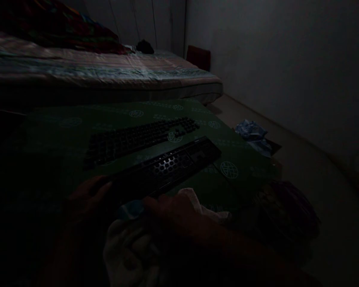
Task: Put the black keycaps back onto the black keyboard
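Observation:
In the dim head view, a black keyboard body (170,165) with its keys off lies at a slant on the green printed surface (242,185). My left hand (88,195) grips its left end, with the fingers partly lost in shadow. A pale cloth (131,249) with a blue patch is bunched in my right hand (175,211), against the near edge of the keyboard body. Beyond it, rows of black keycaps (137,137) are laid out in keyboard order.
Behind the green surface stands a bed (113,71) with a striped sheet and a dark red blanket (48,28). At right, a crumpled blue-white cloth (251,131) lies near the surface's edge. A dark patterned bundle (287,211) is at lower right, and a wall (287,59) rises behind.

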Motion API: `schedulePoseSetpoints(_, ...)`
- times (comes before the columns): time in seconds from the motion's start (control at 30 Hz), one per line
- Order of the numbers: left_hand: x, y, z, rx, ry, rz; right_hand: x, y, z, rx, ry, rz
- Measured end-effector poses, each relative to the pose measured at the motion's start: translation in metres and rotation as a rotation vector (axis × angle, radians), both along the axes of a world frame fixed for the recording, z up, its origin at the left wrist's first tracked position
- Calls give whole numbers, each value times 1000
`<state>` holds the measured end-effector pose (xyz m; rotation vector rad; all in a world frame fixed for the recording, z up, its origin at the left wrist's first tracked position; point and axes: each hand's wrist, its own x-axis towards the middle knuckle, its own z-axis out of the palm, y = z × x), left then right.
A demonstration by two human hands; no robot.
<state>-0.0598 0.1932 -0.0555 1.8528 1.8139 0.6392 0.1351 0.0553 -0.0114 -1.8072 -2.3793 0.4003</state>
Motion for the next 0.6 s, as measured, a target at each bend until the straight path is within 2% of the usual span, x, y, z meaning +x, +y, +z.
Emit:
schedulePoseSetpoints(0.2, 3, -1, 6, -40, 28, -23, 64, -16, 4, 89, 117, -260)
schedulePoseSetpoints(0.4, 7, -5, 9, -45, 23, -1, 166, -3, 13, 191, 86, -662)
schedulePoseSetpoints(0.5, 8, -9, 8, -12, -9, 7, 214, 4, 13, 242, 60, -750)
schedulePoseSetpoints(0.6, 5, -9, 1, 26, -49, 4, 245, 7, 4, 239, 78, -868)
